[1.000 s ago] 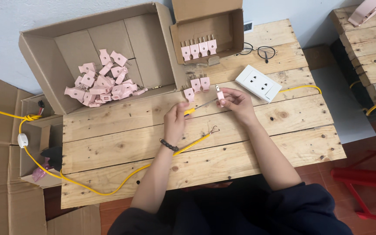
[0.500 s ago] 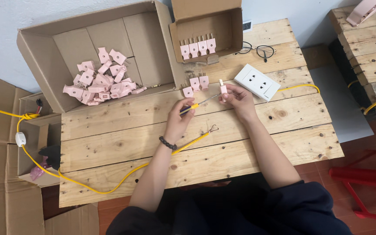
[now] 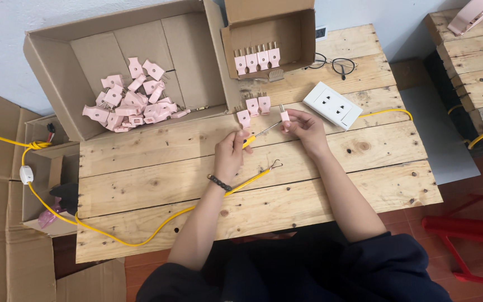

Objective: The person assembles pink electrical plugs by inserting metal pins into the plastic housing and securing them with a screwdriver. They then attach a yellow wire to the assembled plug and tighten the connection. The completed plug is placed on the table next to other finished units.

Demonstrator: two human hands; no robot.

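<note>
My left hand (image 3: 231, 150) grips a small screwdriver (image 3: 257, 135) with a yellow handle, its metal tip pointing up and right. My right hand (image 3: 304, 127) holds a pink plug (image 3: 284, 116) upright, and the tip meets it. Three more pink plugs (image 3: 254, 108) stand on the wooden table (image 3: 197, 173) just left of my hands. A yellow cable (image 3: 141, 237) with bare wire ends (image 3: 275, 165) lies below my left wrist.
A big open cardboard box (image 3: 74, 61) at back left holds several pink plug parts (image 3: 132, 100). A smaller box (image 3: 286, 39) holds a row of plugs (image 3: 257, 58). A white socket strip (image 3: 332, 104) and eyeglasses (image 3: 336, 64) lie at right. Red stool (image 3: 470, 246) lower right.
My hands have stayed together over the table, with the plug and screwdriver shifted only slightly; the rest has not moved.
</note>
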